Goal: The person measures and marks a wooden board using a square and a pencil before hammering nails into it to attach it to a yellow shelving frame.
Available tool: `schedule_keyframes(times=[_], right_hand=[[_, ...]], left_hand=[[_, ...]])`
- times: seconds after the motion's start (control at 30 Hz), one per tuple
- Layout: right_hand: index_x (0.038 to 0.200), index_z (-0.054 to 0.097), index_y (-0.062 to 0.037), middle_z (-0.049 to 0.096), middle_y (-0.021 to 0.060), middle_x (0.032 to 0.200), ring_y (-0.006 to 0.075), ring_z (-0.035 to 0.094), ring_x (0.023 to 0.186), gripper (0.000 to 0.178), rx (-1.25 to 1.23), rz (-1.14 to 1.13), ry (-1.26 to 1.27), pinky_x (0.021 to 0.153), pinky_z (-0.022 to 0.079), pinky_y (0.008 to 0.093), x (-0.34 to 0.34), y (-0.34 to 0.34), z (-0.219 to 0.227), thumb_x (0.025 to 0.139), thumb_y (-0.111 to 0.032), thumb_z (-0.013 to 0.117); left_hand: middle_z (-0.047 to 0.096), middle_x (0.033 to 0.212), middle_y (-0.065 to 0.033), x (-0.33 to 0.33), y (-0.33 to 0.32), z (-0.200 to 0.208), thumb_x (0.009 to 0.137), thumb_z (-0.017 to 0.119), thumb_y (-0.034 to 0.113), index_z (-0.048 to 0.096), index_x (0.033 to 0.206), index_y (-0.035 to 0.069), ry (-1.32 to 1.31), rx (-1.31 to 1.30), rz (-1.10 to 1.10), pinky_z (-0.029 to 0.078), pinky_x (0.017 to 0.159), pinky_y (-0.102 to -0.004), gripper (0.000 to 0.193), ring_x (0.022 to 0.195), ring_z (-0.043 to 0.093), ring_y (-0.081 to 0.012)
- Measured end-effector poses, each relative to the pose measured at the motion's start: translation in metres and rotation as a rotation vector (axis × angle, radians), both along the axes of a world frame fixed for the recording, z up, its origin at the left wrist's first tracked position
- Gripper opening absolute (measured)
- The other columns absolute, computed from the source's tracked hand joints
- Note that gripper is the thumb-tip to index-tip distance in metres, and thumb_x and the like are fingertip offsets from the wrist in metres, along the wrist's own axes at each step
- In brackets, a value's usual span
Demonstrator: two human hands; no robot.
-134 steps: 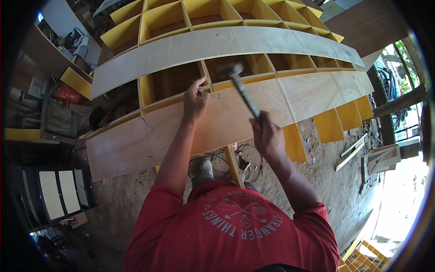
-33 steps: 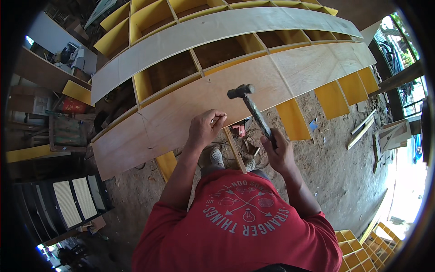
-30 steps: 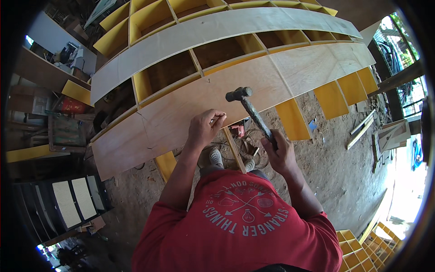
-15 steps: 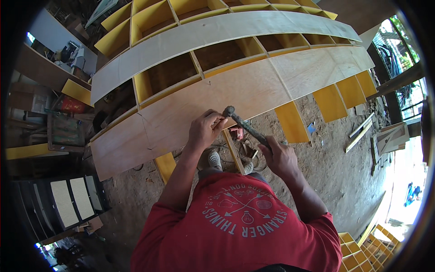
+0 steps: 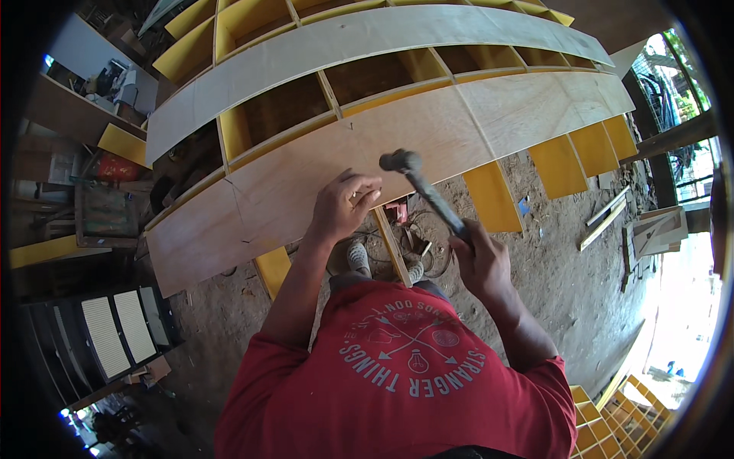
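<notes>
My right hand (image 5: 483, 264) is closed round the handle of a hammer (image 5: 434, 200), whose dark head hangs over the near plywood strip (image 5: 420, 134). At the strip's near edge, my left hand (image 5: 342, 205) has thumb and forefinger drawn together in a pinch. Whatever lies between those fingertips is too small to make out. Farther in on the strip, a nail (image 5: 352, 125) sticks up from the wood. The strip lies across a yellow shelf frame (image 5: 330, 93) with open compartments.
A second pale plywood strip (image 5: 306, 57) crosses the frame farther off. Yellow panels (image 5: 493, 200) jut out beneath the near strip. A wooden leg (image 5: 392, 246) stands between my feet. Wood offcuts (image 5: 604, 218) lie on the dirt floor at right; a black cabinet (image 5: 99, 340) is at left.
The hammer head has lifted away from my left fingertips, and my right hand has shifted slightly to the right. My left hand stays by the strip's near edge.
</notes>
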State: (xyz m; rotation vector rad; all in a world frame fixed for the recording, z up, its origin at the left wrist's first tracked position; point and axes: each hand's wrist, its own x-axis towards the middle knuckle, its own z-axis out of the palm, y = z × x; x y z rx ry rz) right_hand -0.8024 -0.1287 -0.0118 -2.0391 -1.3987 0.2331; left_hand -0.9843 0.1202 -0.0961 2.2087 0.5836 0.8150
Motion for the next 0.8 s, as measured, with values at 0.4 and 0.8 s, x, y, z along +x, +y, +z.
schedule_keyframes(times=[0.4, 0.8], right_hand=[[0.127, 0.066, -0.0115, 0.074, 0.0168, 0.083, 0.0406, 0.075, 0.072, 0.033, -0.069, 0.039, 0.008, 0.061, 0.059, 0.0492, -0.011, -0.001, 0.005, 0.102, -0.031, 0.076], [0.126, 0.065, -0.0113, 0.073, 0.0193, 0.082, 0.0421, 0.075, 0.073, 0.028, -0.038, -0.02, -0.004, 0.06, 0.057, 0.0506, -0.012, -0.003, 0.013, 0.106, -0.03, 0.07]], left_hand=[[0.074, 0.11, -0.0186, 0.0, 0.004, -0.013, 0.1, 0.054, -0.007, 0.067, 0.133, 0.0, -0.078, -0.051, 0.093, 0.059, 0.089, -0.0417, 0.037, 0.1, 0.074, -0.0326], [0.074, 0.114, -0.0195, 0.002, 0.005, -0.01, 0.098, 0.054, -0.007, 0.068, 0.133, 0.002, -0.056, -0.081, 0.089, 0.059, 0.093, -0.044, 0.038, 0.107, 0.074, -0.0363]])
